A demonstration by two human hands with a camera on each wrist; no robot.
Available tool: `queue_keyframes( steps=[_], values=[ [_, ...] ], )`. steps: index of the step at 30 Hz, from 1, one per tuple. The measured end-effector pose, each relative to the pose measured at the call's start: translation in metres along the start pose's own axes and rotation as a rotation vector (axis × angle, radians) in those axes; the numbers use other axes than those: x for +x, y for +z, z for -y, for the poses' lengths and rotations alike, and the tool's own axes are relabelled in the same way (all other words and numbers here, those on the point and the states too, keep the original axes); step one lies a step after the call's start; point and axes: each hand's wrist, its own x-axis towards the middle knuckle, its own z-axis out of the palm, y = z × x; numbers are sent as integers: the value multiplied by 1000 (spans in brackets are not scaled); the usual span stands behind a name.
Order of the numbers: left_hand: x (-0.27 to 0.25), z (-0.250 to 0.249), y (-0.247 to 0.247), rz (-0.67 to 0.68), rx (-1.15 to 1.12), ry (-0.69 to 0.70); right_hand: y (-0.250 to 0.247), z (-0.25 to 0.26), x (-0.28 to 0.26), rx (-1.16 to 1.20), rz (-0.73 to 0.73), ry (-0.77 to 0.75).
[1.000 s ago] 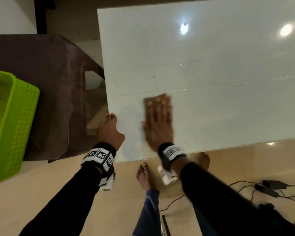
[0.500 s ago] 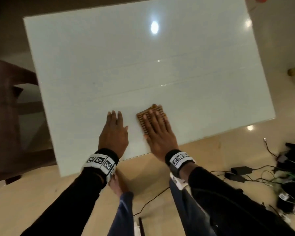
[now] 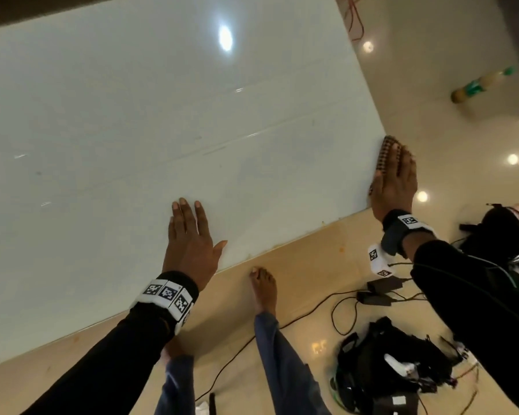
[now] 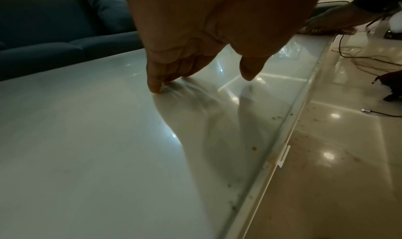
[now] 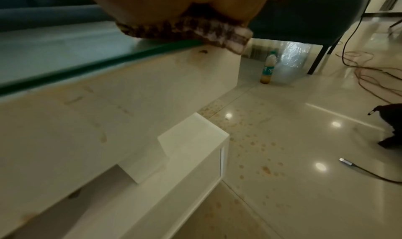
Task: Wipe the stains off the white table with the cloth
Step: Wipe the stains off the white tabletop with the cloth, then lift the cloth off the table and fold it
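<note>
The right hand (image 3: pixel 394 182) has its fingers (image 3: pixel 400 158) straight and close together, lying flat on top of the cloth (image 3: pixel 385 155). The cloth is brown with a checked pattern; it sits under these fingers at the right edge of the table (image 3: pixel 132 115), near the near-right corner. In the right wrist view one end of the cloth (image 5: pixel 219 34) hangs a little over the glass edge of the table (image 5: pixel 97 65), and the palm (image 5: pixel 174 0) presses on it from above.

The left hand (image 3: pixel 189 244) lies on the table top near the near edge, well apart from the cloth. Its fingers (image 4: pixel 153 81) are straight, their tips touch the surface, and the thumb (image 4: pixel 250 69) is spread to the side. It holds nothing.

Small brown spots (image 4: pixel 253 148) are along the near edge of the table. On the floor (image 5: pixel 304 156) at the right there are more brown spots, a bottle (image 5: pixel 268 69) that stands far behind the table, and cables (image 3: pixel 345 307)
</note>
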Motion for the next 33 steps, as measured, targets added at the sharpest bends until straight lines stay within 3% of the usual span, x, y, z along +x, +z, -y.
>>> queue_keyframes(
  steps=[3, 7, 12, 15, 17, 20, 25, 28, 33],
  values=[
    [-4, 4, -2, 30, -20, 9, 8, -2, -11, 33, -44, 19],
    [-8, 5, -17, 59, -63, 6, 16, 40, -55, 18, -84, 97],
    [-29, 36, -56, 94, -108, -74, 24, 132, -137, -7, 192, -4],
    [-68, 67, -87, 138, -175, -121, 2, 206, -193, 474, 538, -12],
    [-101, 85, -118, 139, -299, -160, -31, 262, -221, 861, 748, 92],
    [-154, 111, -172, 49, -536, -252, -93, 347, -246, 1214, 874, 168],
    [-243, 152, -282, -288, -1146, -345, -221, 474, -295, 1296, 884, -98],
    [-272, 162, -338, -315, -1559, -306, -277, 520, -320, 1284, 878, -199],
    [-318, 195, -405, -438, -1717, -275, -345, 583, -364, 1277, 855, -244]
  ],
)
